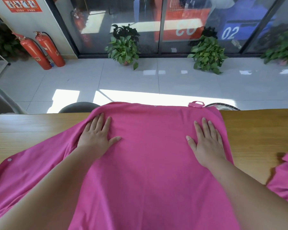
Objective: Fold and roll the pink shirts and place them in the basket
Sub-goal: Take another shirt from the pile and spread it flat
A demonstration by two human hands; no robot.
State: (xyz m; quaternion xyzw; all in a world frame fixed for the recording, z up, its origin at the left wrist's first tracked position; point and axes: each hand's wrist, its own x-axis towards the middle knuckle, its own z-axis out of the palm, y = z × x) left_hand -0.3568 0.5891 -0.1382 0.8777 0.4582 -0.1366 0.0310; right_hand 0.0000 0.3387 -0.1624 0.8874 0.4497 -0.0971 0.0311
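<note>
Left hand (96,135): flat, fingers spread, pressing pink shirt (148,155) (left side)
Right hand (206,140): flat, likewise, right side
Bench (256,123): beneath shirt

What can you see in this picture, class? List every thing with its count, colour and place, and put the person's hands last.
pink shirt: one, pink, spread across the table's middle, under both hands
second pink garment: one, pink, at the table's right edge, partly out of view
table: one, light wood, across the foreground
fire extinguishers: two, red, on the floor at the far left by the wall
potted plants: three, green, on the floor along the glass wall
wall sign: one, red, top left
floor: one, pale tiles, beyond the table
left hand: one, flat on the shirt's left side, fingers straight
right hand: one, flat on the shirt's right side, fingers straight
</note>
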